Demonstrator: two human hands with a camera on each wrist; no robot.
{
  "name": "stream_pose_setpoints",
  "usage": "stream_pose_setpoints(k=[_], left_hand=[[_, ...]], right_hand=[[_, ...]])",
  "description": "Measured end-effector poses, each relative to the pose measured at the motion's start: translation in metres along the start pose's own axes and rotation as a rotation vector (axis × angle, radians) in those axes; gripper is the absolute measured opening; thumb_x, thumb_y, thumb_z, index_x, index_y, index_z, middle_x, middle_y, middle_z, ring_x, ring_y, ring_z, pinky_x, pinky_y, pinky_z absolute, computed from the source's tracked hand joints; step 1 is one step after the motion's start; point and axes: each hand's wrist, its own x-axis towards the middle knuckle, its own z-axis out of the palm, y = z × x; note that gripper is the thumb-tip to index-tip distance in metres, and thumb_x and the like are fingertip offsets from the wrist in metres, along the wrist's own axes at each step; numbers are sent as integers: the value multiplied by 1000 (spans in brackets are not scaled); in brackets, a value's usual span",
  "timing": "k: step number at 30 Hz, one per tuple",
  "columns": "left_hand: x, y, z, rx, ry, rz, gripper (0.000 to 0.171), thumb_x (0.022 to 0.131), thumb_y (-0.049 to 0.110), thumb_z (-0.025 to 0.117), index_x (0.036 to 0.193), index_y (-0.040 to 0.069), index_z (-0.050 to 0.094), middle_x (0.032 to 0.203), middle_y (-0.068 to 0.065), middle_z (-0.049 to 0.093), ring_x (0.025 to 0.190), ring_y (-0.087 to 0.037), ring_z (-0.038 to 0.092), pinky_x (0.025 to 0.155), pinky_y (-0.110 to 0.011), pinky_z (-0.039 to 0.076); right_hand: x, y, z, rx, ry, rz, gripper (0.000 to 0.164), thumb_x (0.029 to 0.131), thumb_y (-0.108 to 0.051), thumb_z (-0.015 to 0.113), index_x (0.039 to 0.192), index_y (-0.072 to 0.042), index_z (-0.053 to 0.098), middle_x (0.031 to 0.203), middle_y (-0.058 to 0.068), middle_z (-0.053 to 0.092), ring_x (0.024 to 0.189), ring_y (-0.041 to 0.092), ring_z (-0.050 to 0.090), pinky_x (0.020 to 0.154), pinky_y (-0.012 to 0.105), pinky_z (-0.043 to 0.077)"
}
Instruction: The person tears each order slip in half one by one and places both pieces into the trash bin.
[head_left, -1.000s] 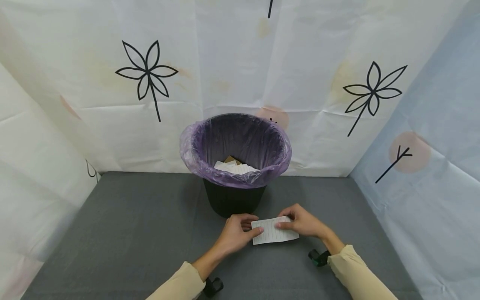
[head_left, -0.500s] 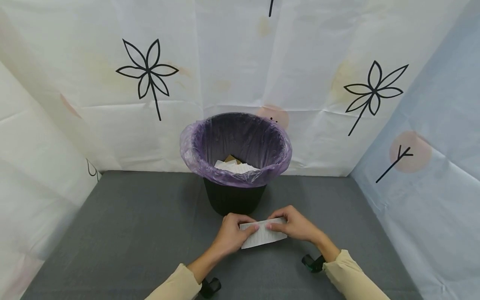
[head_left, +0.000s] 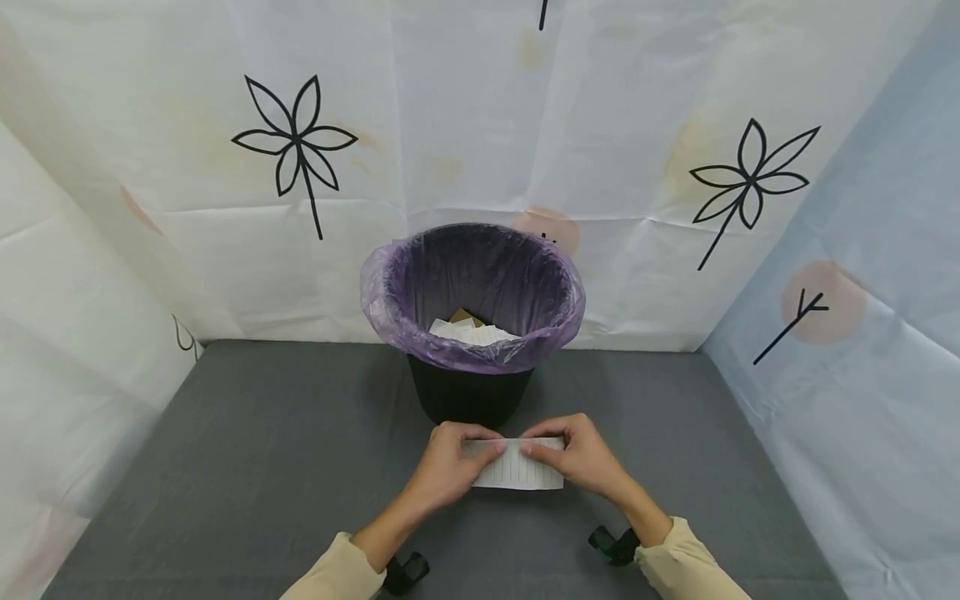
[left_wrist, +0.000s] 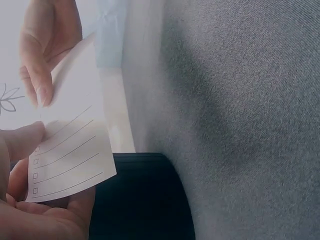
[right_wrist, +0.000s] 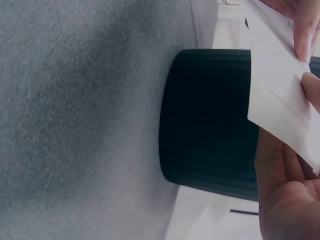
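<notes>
A white sheet of lined paper (head_left: 517,471) is held in front of the bin by both hands. My left hand (head_left: 444,467) pinches its left part between thumb and fingers, and my right hand (head_left: 585,457) pinches the right part. The two thumbtips lie close together near the paper's upper edge. Small checkboxes beside printed lines show on the paper (left_wrist: 75,150) in the left wrist view. In the right wrist view the sheet (right_wrist: 280,90) bends slightly, and the fingers behind it are partly hidden.
Just beyond the hands a black bin (head_left: 468,392) stands on the grey table (head_left: 262,467), lined with a purple plastic bag (head_left: 378,283). White papers (head_left: 472,333) and a brown piece (head_left: 465,317) lie inside. Patterned white cloth (head_left: 450,108) hangs behind.
Both hands have moved left with the paper, and the right hand has come closer to the left. The paper tilted, then levelled out. Bin and contents look the same.
</notes>
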Motion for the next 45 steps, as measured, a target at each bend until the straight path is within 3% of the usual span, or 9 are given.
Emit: stream_pose_setpoints(k=[11,17,27,36,45], left_hand=[[-2,6,-9,5,18,31,11,94,19,75,97,11,81,95,7,76,93,-13,69,84,-36,54],[-2,8,-13,-11,27,42,9,92,19,77,94,12,82,94,6,76,94,-13,69,81,-32,54],[-1,10,-20,-99,-32,44,8,91,17,78,93,11,83,92,4,77,87,-10,71,76,-31,56],[-2,11,-19,-75,7,50,7,91,16,78,93,11,83,93,7,77,91,-12,70,78,-32,56],[-3,13,-19,-64,42,97,8,91,15,78,95,9,82,94,7,77,90,-11,71,76,-32,57]], right_hand=[[3,-16,12,-52,95,-9,10,91,-15,78,96,-7,80,90,3,76,74,19,67,61,30,55],[5,-20,14,-56,88,-25,8,90,-13,78,94,-7,80,88,3,76,72,20,66,60,29,54],[6,-22,13,-10,41,-3,9,92,-14,76,95,-6,79,89,5,76,72,19,67,61,28,54],[7,-23,16,1,29,-29,8,93,-13,75,97,-7,79,93,5,76,83,16,71,70,30,57],[8,-26,22,-30,102,-67,8,92,-14,77,97,-8,79,92,2,76,81,14,70,70,31,57]])
